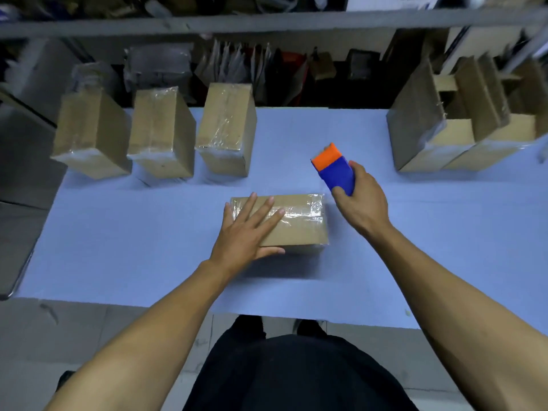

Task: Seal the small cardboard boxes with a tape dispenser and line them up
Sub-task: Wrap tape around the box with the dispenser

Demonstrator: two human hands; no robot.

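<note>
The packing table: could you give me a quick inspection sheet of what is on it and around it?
Surface: blue table, bare in front.
Job's things: taped box at centre; three sealed boxes in a row at far left; open boxes at far right.
Clutter: nothing seen.
Hands: left hand flat on the taped box; right hand holds the blue and orange tape dispenser above the table.
Cables: nothing seen.
Surroundings: crowded shelf behind, blurred.
</note>
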